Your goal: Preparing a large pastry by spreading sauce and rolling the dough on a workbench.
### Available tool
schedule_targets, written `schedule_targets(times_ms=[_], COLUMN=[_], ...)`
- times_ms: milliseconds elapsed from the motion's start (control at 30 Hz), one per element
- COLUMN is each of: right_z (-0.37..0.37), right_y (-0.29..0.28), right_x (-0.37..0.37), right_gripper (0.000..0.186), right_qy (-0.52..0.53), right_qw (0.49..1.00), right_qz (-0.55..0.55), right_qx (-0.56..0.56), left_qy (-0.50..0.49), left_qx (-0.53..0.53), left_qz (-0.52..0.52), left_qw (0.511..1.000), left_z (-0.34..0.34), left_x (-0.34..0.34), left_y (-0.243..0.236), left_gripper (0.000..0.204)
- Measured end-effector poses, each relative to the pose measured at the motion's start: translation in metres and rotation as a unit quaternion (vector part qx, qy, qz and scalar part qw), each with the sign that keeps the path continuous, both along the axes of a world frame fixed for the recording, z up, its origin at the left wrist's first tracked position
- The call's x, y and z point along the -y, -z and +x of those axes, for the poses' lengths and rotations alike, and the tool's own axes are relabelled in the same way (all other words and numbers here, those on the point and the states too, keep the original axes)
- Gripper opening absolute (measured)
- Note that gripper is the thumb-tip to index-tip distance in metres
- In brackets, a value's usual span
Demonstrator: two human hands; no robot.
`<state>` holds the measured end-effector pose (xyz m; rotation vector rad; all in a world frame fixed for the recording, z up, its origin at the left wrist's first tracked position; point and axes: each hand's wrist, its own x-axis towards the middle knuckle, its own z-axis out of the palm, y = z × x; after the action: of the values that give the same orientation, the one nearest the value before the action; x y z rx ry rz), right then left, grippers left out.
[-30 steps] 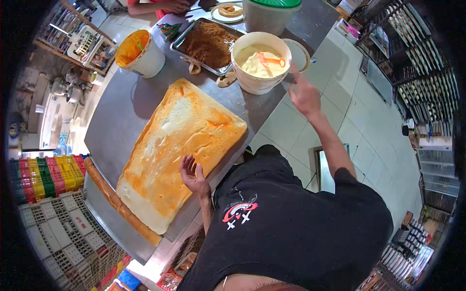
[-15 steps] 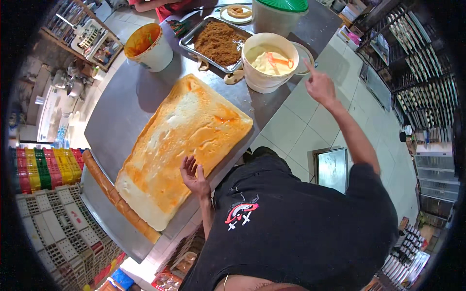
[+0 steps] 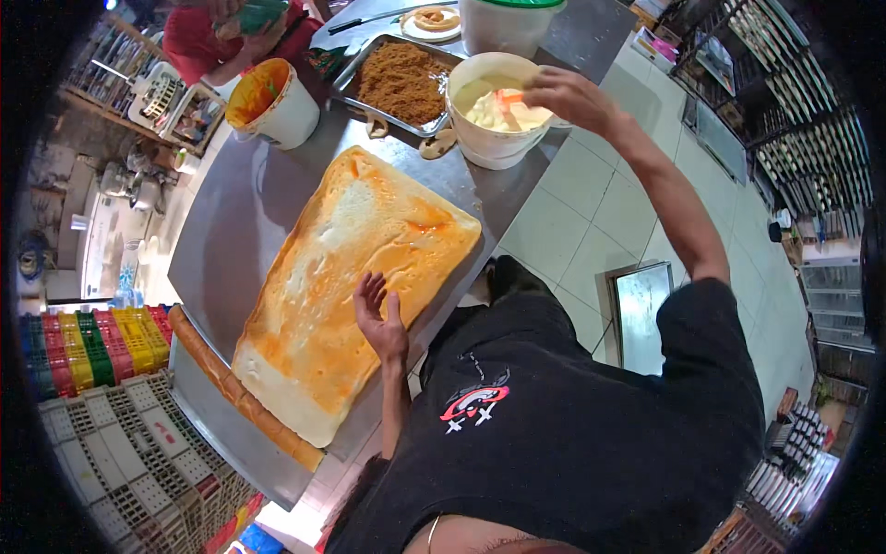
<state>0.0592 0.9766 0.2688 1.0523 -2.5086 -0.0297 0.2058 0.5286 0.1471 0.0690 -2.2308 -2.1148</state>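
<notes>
A large flat sponge sheet (image 3: 323,231), pale with orange spread streaked over it, lies on the metal table. My left hand (image 3: 380,319) is raised at its near edge, fingers loosely apart and holding nothing. My right hand (image 3: 572,97) reaches over the right rim of a white bucket (image 3: 498,148) of pale yellow cream (image 3: 484,111). Its blurred fingertips are beside an orange scraper (image 3: 508,98) in the cream. They partly cover the scraper, so a grip on it is not clear. Along the table's left end lies a long brown roll (image 3: 231,383).
Behind the sheet stand an orange-smeared bucket (image 3: 293,115) and a metal tray (image 3: 343,85) of brown crumbs. Farther back are a plate (image 3: 426,35), a long knife (image 3: 365,20) and a green-lidded tub (image 3: 503,28). Another person's hand (image 3: 268,37) is at far left, near stacked crates (image 3: 101,342) below.
My right hand has moved left from beside the cream bucket to over its rim, by the scraper. The other person has come farther into view, with something green at their hands. The view has shifted slightly.
</notes>
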Motion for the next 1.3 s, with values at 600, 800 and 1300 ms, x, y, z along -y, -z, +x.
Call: schedule_targets(times_ms=[600,800,1300], right_z=[-0.101,-0.069,0.018], right_y=[-0.011,0.023,0.107], right_x=[-0.022,-0.026,-0.125], right_gripper=[0.014,0.029,0.052], right_qy=[0.092,0.04,0.126], right_qw=[0.871,0.896,0.719], right_qz=[-0.406,-0.435,-0.51], right_qx=[0.261,0.08,0.456], left_qy=[-0.082,-0.104,-0.149], left_qx=[-0.081,-0.068,-0.009], left_qz=[0.016,0.011,-0.024], left_qw=[0.993,0.992,0.988], left_z=[-0.041,-0.049,-0.023], left_x=[-0.164,-0.194,-0.173], left_y=[-0.025,-0.022,0.006], left_gripper=[0.05,0.05,0.049])
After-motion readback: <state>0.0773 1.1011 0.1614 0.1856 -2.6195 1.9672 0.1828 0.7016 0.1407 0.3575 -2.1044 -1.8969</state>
